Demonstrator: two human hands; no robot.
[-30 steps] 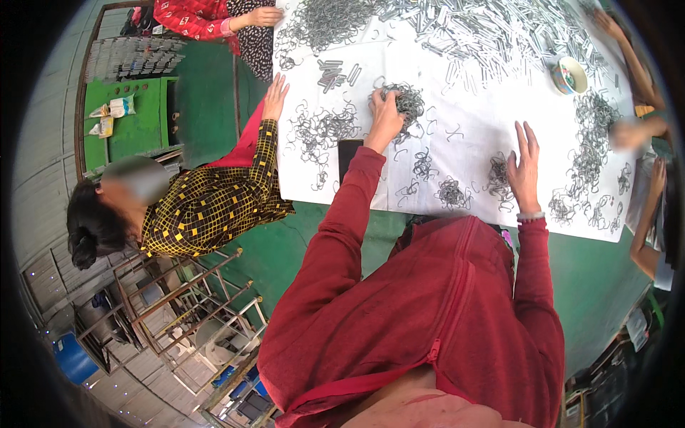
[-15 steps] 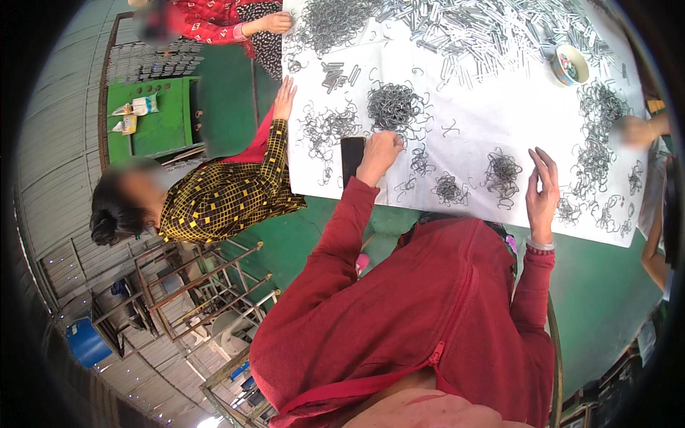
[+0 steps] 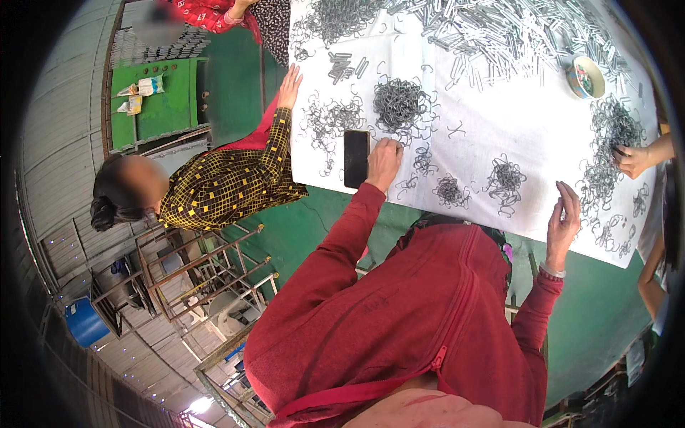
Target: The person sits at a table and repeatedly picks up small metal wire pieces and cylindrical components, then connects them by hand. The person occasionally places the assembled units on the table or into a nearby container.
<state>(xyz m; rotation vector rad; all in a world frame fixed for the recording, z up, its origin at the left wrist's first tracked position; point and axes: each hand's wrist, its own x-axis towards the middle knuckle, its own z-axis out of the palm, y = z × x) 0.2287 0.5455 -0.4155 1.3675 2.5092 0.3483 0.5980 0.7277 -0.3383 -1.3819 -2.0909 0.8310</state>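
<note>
My left hand (image 3: 385, 162) rests on the white-covered table beside a black phone (image 3: 356, 158), its fingers curled down toward the sheet. Whatever those fingers may hold is hidden. Just beyond it lies a dense heap of bent metal wire hooks (image 3: 398, 104). Near the front edge, my right hand (image 3: 564, 222) has its fingers stretched out and holds nothing visible. Between my hands are a small pile of hooks (image 3: 450, 190) and a slightly larger hook pile (image 3: 505, 178). Two crossed hooks (image 3: 457, 130) lie alone farther back.
Straight metal strips (image 3: 499, 36) cover the far side, near a bowl (image 3: 586, 78) of small pieces. On the right, a co-worker's hand (image 3: 633, 161) touches a long hook pile (image 3: 605, 146). At left, another co-worker's hand (image 3: 289, 87) rests on the table edge near loose hooks (image 3: 334, 118).
My left hand has drawn slightly back from the heap, uncovering more of the phone. My right hand has shifted right and nearer the edge. The far-left co-worker's hand has left the table.
</note>
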